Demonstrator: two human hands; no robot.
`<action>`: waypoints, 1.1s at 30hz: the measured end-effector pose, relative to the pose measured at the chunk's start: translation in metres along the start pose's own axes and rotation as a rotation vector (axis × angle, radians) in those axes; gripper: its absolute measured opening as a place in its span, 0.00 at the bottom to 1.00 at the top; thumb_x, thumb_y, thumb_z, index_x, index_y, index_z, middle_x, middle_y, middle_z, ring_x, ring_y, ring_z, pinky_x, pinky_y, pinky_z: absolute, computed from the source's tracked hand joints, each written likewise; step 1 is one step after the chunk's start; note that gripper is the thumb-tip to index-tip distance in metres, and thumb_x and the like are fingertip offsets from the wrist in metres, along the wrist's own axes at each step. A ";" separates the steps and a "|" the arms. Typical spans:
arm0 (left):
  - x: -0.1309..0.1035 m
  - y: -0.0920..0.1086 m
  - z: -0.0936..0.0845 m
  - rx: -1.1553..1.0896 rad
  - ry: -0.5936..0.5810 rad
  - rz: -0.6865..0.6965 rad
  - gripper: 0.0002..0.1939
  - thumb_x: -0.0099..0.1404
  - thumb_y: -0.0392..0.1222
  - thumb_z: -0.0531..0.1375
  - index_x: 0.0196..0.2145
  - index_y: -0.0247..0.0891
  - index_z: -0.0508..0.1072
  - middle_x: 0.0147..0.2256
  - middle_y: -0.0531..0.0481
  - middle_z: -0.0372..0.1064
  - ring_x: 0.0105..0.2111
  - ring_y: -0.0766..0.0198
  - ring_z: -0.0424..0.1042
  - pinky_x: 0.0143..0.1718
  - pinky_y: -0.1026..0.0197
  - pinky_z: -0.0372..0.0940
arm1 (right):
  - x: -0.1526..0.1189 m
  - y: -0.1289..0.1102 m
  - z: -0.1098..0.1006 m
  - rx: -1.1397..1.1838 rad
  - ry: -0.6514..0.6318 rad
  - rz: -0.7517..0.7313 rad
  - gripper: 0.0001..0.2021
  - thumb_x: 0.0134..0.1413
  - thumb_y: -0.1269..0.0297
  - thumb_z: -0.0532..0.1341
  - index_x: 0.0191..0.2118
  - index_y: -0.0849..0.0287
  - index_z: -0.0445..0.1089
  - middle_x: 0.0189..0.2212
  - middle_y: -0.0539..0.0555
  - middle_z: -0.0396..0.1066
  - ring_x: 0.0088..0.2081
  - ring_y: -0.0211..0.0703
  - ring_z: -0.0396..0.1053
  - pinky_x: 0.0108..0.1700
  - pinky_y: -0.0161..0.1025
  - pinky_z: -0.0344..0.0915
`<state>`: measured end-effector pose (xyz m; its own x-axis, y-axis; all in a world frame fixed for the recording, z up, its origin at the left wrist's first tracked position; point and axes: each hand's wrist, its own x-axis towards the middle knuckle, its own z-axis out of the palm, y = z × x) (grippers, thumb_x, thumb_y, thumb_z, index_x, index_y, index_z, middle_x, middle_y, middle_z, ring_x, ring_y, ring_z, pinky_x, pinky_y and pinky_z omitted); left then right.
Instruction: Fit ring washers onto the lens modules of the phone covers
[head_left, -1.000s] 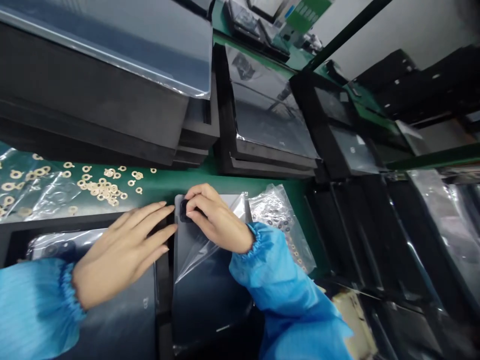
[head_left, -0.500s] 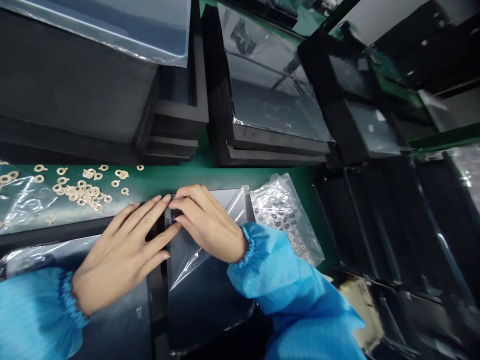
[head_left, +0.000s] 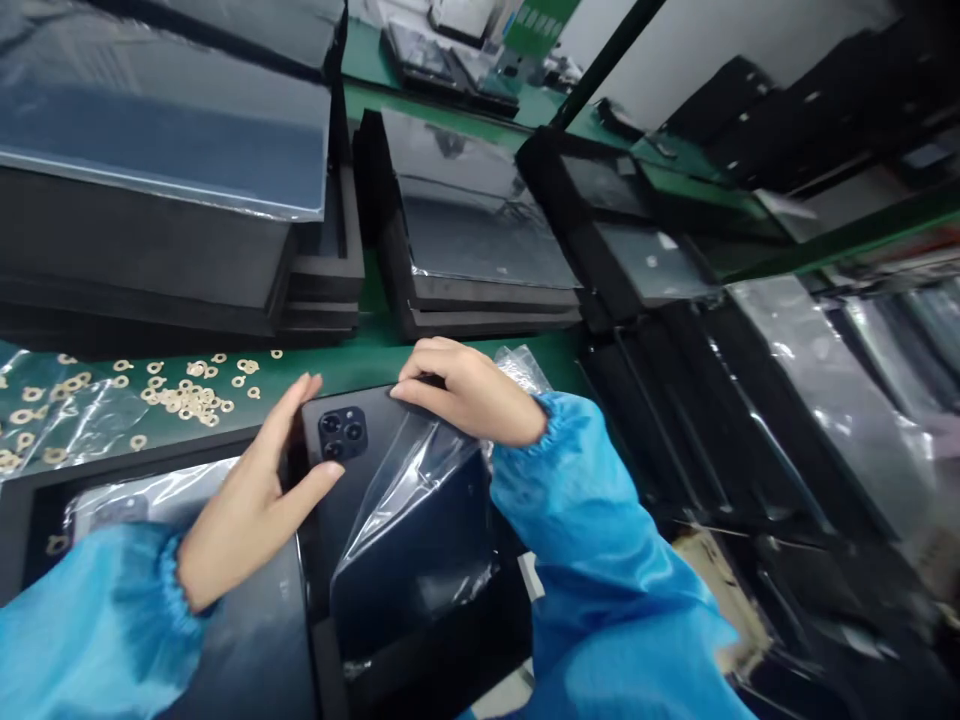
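Observation:
A dark tablet-like panel (head_left: pixel 420 530) with a camera module (head_left: pixel 343 432) at its upper left corner lies in a black foam tray. Clear film (head_left: pixel 401 465) covers its lower part and is folded back diagonally, so the top stays bare. My left hand (head_left: pixel 259 490) is open at that corner, its thumb beside the camera module and its fingers stretched along the left edge. With bent fingers, my right hand (head_left: pixel 469 390) grips the panel's top edge. Under my left forearm lies a second film-covered panel (head_left: pixel 255 620) in the tray.
Small gold ring-shaped tabs (head_left: pixel 187 398) are scattered behind my left hand, near a clear bag (head_left: pixel 82 420). Another clear bag (head_left: pixel 521 368) lies behind my right hand. Black foam trays (head_left: pixel 150 250) with film-covered panels are stacked at the back; more dark trays (head_left: pixel 675 420) stand right.
My right hand has moved from the camera corner rightward along the top edge, uncovering the camera module. My left thumb and fingers have spread around the corner. The view has shifted.

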<state>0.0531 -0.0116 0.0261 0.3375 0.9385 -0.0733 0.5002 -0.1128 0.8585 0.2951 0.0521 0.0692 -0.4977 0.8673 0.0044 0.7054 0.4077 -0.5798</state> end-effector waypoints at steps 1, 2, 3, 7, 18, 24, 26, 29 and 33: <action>-0.001 0.012 0.000 -0.111 -0.014 -0.076 0.35 0.66 0.57 0.55 0.66 0.43 0.52 0.63 0.44 0.59 0.61 0.51 0.62 0.59 0.50 0.62 | -0.005 -0.012 -0.008 -0.037 0.037 -0.034 0.10 0.61 0.62 0.62 0.29 0.59 0.71 0.30 0.51 0.70 0.35 0.40 0.67 0.41 0.39 0.63; -0.001 0.023 0.000 -0.194 -0.036 -0.132 0.33 0.65 0.59 0.55 0.62 0.41 0.59 0.59 0.44 0.66 0.57 0.50 0.67 0.56 0.51 0.66 | -0.012 -0.022 -0.017 -0.073 0.082 -0.060 0.10 0.61 0.61 0.62 0.30 0.59 0.71 0.30 0.51 0.70 0.35 0.41 0.67 0.42 0.41 0.63; -0.003 0.032 0.000 -0.246 -0.057 -0.167 0.31 0.64 0.61 0.55 0.57 0.39 0.65 0.53 0.44 0.71 0.52 0.50 0.71 0.53 0.53 0.68 | -0.020 -0.030 -0.024 -0.099 0.147 -0.076 0.09 0.61 0.61 0.61 0.31 0.59 0.71 0.31 0.52 0.71 0.37 0.43 0.67 0.44 0.43 0.63; -0.016 0.050 -0.002 -0.289 -0.013 -0.144 0.24 0.62 0.60 0.57 0.44 0.38 0.72 0.41 0.46 0.76 0.43 0.52 0.75 0.46 0.55 0.71 | -0.071 -0.031 -0.024 0.057 0.553 -0.020 0.20 0.58 0.55 0.64 0.54 0.56 0.68 0.52 0.59 0.69 0.55 0.53 0.65 0.58 0.53 0.61; -0.056 0.038 -0.019 -0.363 -0.001 0.072 0.28 0.68 0.53 0.54 0.62 0.40 0.60 0.59 0.41 0.65 0.59 0.51 0.64 0.60 0.50 0.62 | -0.161 -0.038 0.081 0.594 0.520 0.346 0.19 0.49 0.44 0.64 0.34 0.57 0.76 0.27 0.55 0.77 0.28 0.50 0.75 0.31 0.44 0.74; -0.094 0.042 -0.056 -0.325 0.188 0.136 0.39 0.66 0.52 0.57 0.69 0.52 0.42 0.70 0.49 0.42 0.67 0.48 0.51 0.64 0.49 0.57 | -0.153 -0.090 0.071 0.710 0.474 0.321 0.22 0.52 0.43 0.62 0.41 0.57 0.78 0.30 0.56 0.78 0.34 0.52 0.77 0.37 0.43 0.75; -0.109 0.043 -0.065 -0.379 0.215 0.156 0.41 0.68 0.51 0.55 0.69 0.54 0.35 0.69 0.47 0.46 0.66 0.49 0.52 0.63 0.48 0.59 | -0.149 -0.101 0.086 0.771 0.416 0.301 0.23 0.53 0.42 0.61 0.43 0.57 0.78 0.33 0.58 0.79 0.36 0.53 0.77 0.39 0.44 0.76; -0.130 0.042 -0.075 -0.438 0.232 0.194 0.42 0.70 0.48 0.53 0.68 0.54 0.26 0.66 0.44 0.54 0.65 0.53 0.55 0.63 0.48 0.58 | -0.145 -0.111 0.116 0.787 0.372 0.288 0.24 0.54 0.41 0.60 0.43 0.56 0.78 0.34 0.58 0.79 0.37 0.55 0.77 0.42 0.46 0.76; -0.154 0.035 -0.085 -0.477 0.254 0.207 0.44 0.68 0.45 0.56 0.68 0.55 0.28 0.67 0.42 0.51 0.65 0.54 0.56 0.65 0.47 0.54 | -0.144 -0.125 0.146 0.733 0.396 0.305 0.26 0.53 0.38 0.59 0.43 0.55 0.79 0.36 0.58 0.79 0.40 0.57 0.77 0.45 0.48 0.75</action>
<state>-0.0490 -0.1324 0.1106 0.1583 0.9681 0.1942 0.0089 -0.1981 0.9801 0.2049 -0.1650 0.0216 -0.0342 0.9989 -0.0328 0.2101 -0.0249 -0.9774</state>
